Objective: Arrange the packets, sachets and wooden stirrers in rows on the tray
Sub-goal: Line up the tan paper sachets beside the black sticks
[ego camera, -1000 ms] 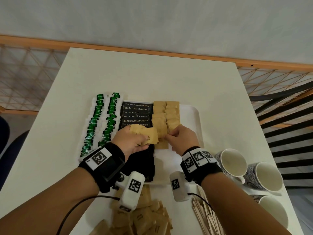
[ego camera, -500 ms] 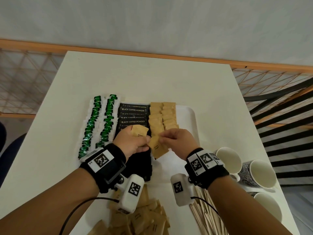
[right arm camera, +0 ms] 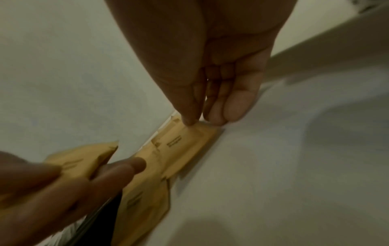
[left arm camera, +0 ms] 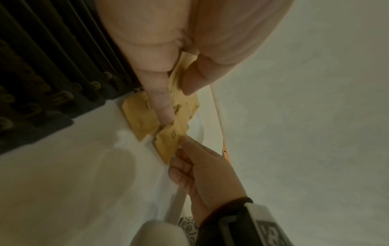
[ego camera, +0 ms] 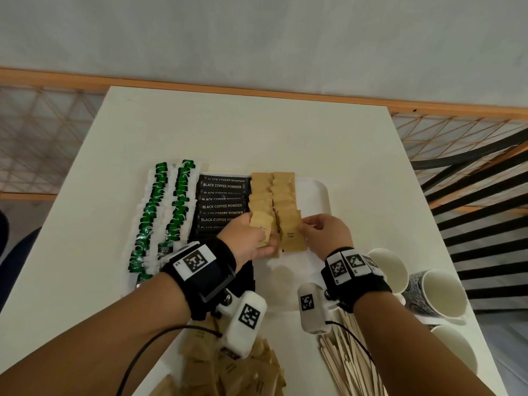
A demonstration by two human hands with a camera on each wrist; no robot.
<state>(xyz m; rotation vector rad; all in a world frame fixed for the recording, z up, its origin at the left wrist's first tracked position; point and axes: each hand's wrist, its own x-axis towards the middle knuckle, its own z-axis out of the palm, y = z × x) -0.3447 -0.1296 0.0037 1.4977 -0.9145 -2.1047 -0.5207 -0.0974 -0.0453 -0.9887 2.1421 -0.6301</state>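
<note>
White tray (ego camera: 320,195) sits mid-table, loaded in columns. From the left: two columns of white teabag packets with green tags (ego camera: 160,207), overhanging the tray's left edge; one column of black sachets (ego camera: 223,200) printed "BLACK COFFEE POWDER" in pale letters; two columns of tan paper sugar sachets (ego camera: 271,192), each overlapping the next like shingles.

Right hand (ego camera: 325,234) pinches a tan sachet (ego camera: 291,235) by its right edge, thumb against fingertips (small dark print on it, looks like "Brown Sugar", not sharp). That sachet lies at the near end of the right tan column, flat on the tray floor, just left of the fingers; the right wrist view shows the same pinch at the sachet's corner.

Left hand (ego camera: 245,238) clamps a small stack of tan sachets (ego camera: 261,227) between thumb and fingers, sachets fanned up out of the grip, at the near end of the left tan column. Index finger (left arm camera: 160,103) extends down onto a sachet lying on the tray.

Off-tray, near edge of table: loose heap of tan sachets (ego camera: 234,370), bundle of wooden stirrers (ego camera: 348,361). Three mugs (ego camera: 437,295) to the right.
</note>
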